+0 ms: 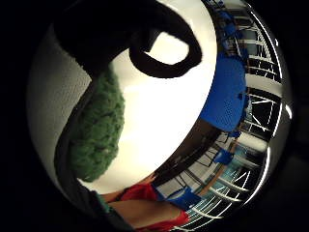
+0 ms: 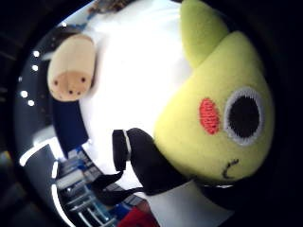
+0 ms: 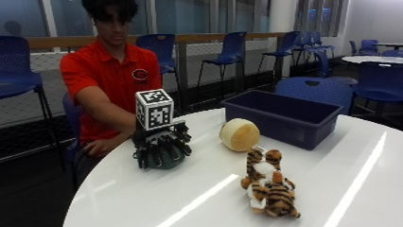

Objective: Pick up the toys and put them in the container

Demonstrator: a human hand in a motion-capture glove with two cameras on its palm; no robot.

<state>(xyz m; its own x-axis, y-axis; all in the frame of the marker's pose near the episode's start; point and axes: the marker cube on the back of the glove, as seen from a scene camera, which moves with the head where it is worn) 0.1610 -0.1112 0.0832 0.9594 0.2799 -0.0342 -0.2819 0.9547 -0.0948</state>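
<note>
My gloved right hand [image 3: 161,144] rests on the white table's near left, its fingers curled down around a green plush toy [image 3: 166,163] that is mostly hidden under them. The thumb side palm view shows the toy's yellow-green face [image 2: 213,123] with a black eye and red cheek close to the palm, and a gloved finger [image 2: 151,165] beside it. Its knobbly green back [image 1: 96,130] fills part of the little finger side palm view. A round tan plush [image 3: 239,135] [image 2: 71,68] sits mid-table, apart from the hand. A tiger plush [image 3: 267,187] lies nearer the front. The dark blue container [image 3: 286,118] stands beyond the tan plush.
The round white table [image 3: 353,179] has bare surface at the front and right. Blue chairs [image 3: 315,90] stand close behind the container and along the window wall. The person's bare left hand [image 3: 98,147] rests at the table's edge.
</note>
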